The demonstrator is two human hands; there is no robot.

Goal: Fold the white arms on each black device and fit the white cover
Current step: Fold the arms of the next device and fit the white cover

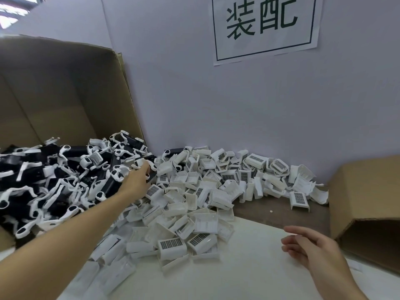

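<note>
1. The left hand (pixel 138 180), at frame centre-left, reaches into the heap's right edge; its fingers curl around a black device (pixel 149 167) with white arms.
2. The right hand (pixel 311 247), lower right, hovers loosely open over the white table (pixel 238 273), holding nothing.
3. More black devices fill the tipped cardboard box (pixel 60 94) at left.
4. White covers (pixel 205 191) lie piled mid-frame, crowding the gripped device.

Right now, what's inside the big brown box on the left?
The cardboard box holds a heap of black devices with white arms sticking out. The left hand reaches into the heap's edge. The box bottom is hidden under the pile.
</note>
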